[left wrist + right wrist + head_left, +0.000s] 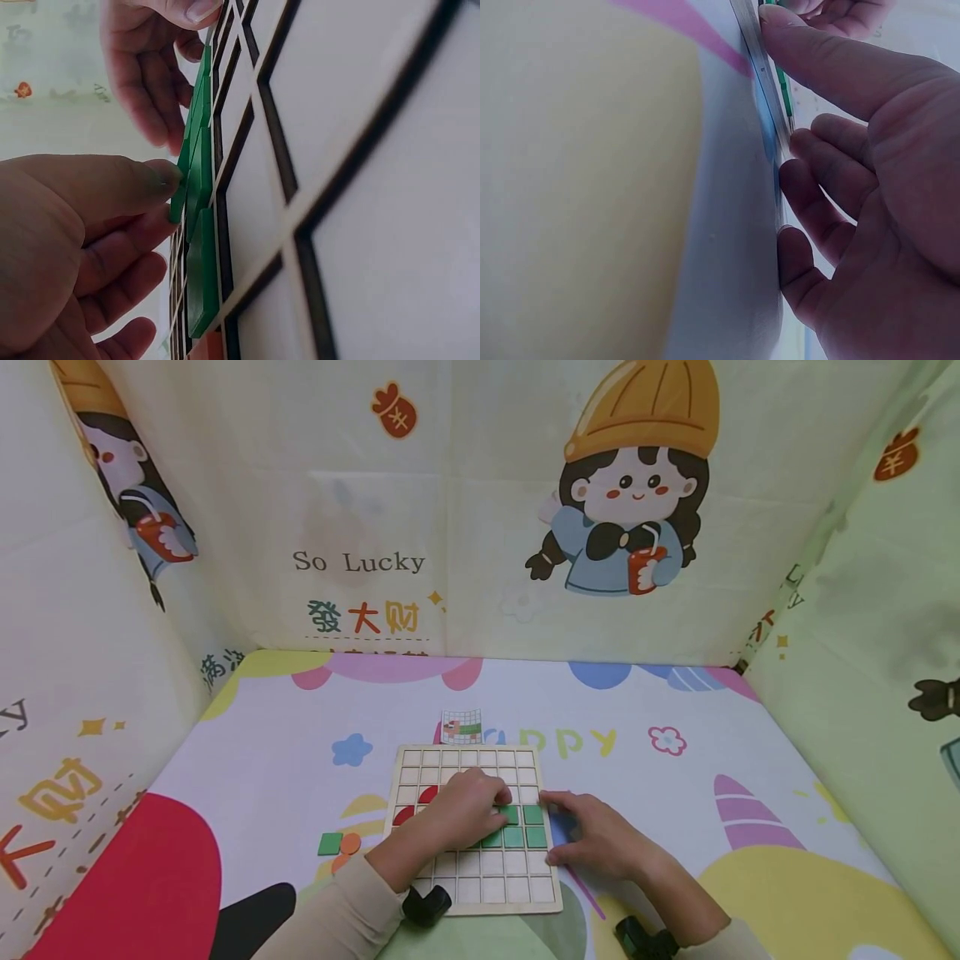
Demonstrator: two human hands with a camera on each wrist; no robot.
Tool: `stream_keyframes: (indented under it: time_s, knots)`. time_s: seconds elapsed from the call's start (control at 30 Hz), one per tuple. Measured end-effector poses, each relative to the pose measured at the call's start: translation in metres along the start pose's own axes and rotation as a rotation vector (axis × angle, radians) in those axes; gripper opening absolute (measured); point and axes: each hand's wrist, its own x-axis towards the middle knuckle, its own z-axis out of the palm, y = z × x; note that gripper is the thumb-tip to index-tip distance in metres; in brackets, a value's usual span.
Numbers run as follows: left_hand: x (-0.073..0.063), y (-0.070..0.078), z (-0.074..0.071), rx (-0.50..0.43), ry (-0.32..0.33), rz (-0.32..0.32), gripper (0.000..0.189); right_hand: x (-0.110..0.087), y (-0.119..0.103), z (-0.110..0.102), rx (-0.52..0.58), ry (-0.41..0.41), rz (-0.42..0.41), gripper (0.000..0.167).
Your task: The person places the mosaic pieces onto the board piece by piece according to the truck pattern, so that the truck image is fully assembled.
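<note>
A wooden grid board (468, 889) lies flat on the printed cloth. My left hand (467, 810) reaches over its middle, pinching a green square tile (178, 201) between thumb and index finger. That tile leans against other green tiles (201, 285) set in the grid. More green tiles (533, 814) fill cells near the board's right side, and red curved pieces (428, 794) sit at the left, partly hidden by the left hand and forearm. My right hand (603, 835) touches the board's right edge with thumb and fingertips, its fingers loosely bent.
Left of the board lie a loose green square (330, 843) and orange round pieces (350, 843). A small card with a printed coloured grid (461, 727) is behind the board. Printed cloth walls (487, 510) enclose the table at the back and both sides.
</note>
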Motion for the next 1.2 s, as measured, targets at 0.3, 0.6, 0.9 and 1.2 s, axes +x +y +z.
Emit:
stream_keyframes:
  time_s: [0.3, 0.6, 0.9, 1.2]
  knots:
    - [0.0035, 0.0007, 0.0017, -0.008, -0.007, -0.017, 0.02, 0.0, -0.0008, -0.0005, -0.004, -0.002, 0.018, 0.079]
    - [0.0057, 0.0028, 0.0022, -0.033, -0.033, -0.045, 0.019, 0.0001, 0.0001, -0.0002, -0.002, 0.0, 0.011, 0.079]
    - [0.0054, 0.0045, 0.002, -0.052, -0.041, -0.048, 0.02, -0.0004, -0.0012, 0.0007, -0.002, -0.005, 0.045, 0.079]
    - [0.0047, 0.0036, 0.0012, -0.063, -0.038, -0.04, 0.025, 0.0004, -0.0012, 0.0004, 0.002, -0.006, 0.042, 0.079]
